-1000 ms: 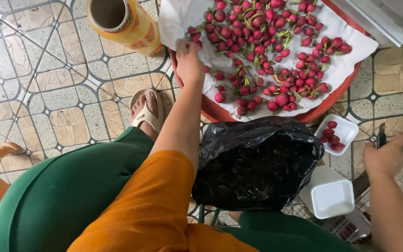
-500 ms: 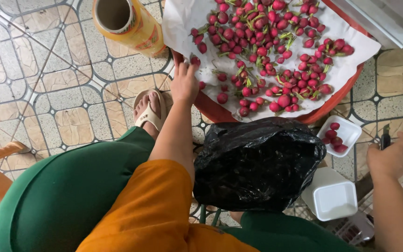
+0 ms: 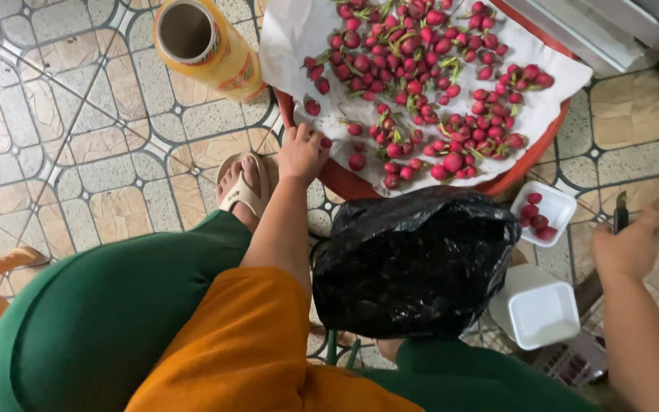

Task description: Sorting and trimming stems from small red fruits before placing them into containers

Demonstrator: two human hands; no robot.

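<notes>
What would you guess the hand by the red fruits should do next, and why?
Probably close the fingers on one fruit and lift it. The left hand rests at the near edge of the white sheet, fingertips among the loose red fruits, with nothing visibly in its grip. The right hand holds a small dark tool off to the side, by a white tray holding a few fruits.

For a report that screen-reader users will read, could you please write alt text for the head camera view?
The person's left hand rests on the near edge of a red tray of small red fruits spread on white paper. The right hand holds a small dark tool beside a black plastic bag and white foam trays.
</notes>
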